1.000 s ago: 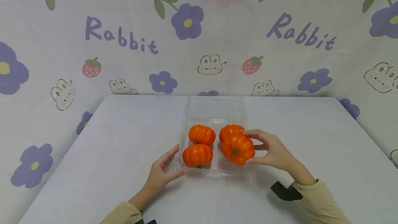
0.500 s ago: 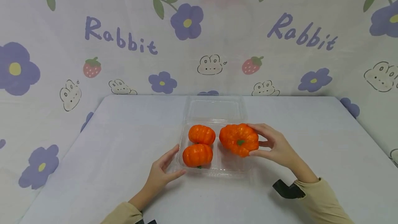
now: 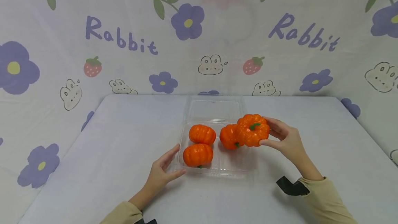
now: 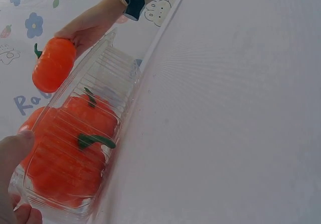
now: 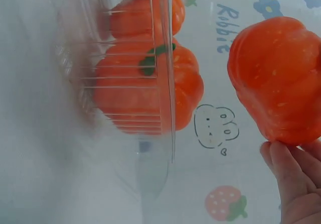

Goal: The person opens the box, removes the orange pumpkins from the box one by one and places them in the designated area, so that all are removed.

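Pumpkin point(image 3: 253, 130) — in right hand point(image 3: 288, 142) | white table point(image 3: 93, 168) | rabbit-print cloth point(image 3: 214, 27) — behind

The head view looks down from six o'clock toward twelve, well back, over the table point(image 3: 93, 155). Both wrist views sit low and close, rolled sideways, the left near seven o'clock, the right near five, sharing the clear box point(image 3: 214, 173) and patterned backdrop point(image 3: 177, 53).

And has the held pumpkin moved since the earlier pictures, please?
Yes: in the head view, the held pumpkin shifted right and up relative to the box.
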The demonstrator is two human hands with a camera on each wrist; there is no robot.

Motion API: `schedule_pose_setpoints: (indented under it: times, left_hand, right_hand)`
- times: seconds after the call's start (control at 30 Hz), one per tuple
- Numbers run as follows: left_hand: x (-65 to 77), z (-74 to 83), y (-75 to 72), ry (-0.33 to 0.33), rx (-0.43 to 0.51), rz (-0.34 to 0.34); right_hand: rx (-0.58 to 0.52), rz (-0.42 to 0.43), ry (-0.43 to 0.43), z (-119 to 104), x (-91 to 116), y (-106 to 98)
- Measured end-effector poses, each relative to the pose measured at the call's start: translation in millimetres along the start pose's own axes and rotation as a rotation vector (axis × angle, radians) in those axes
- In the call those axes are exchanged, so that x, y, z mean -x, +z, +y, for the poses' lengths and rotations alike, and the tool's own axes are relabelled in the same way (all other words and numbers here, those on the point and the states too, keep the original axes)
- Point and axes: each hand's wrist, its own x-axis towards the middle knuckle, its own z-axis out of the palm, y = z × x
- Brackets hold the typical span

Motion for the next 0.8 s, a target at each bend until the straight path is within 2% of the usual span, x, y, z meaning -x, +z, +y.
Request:
schedule_pose_setpoints:
  times: [0.17,0.33,0.47,0.6,0.7,0.8]
  left_hand:
    - [0.1,9.9,1.0,0.008,-0.003,-0.003]
    - [-1.7,20.8,2.4,0.026,-0.037,-0.011]
    - [-1.2,11.6,0.3,0.024,-0.047,-0.006]
    - [1.0,0.6,-1.6,0.016,-0.051,-0.006]
    - [1.9,-0.1,-1.6,0.025,-0.048,-0.009]
    - [1.6,7.8,-0.2,0.037,-0.042,-0.013]
  right_hand:
    - [-0.059,0.051,0.061,2.4,1.4,-5.0]
    - [-0.195,0.066,0.07,3.4,1.1,-10.9]
    - [-0.262,0.042,0.081,9.3,0.8,-16.0]
    - [-0.254,0.023,0.135,18.4,2.9,-22.9]
    - [-0.248,0.023,0.188,23.9,5.8,-27.8]
    - [-0.246,0.027,0.226,27.4,7.9,-30.9]
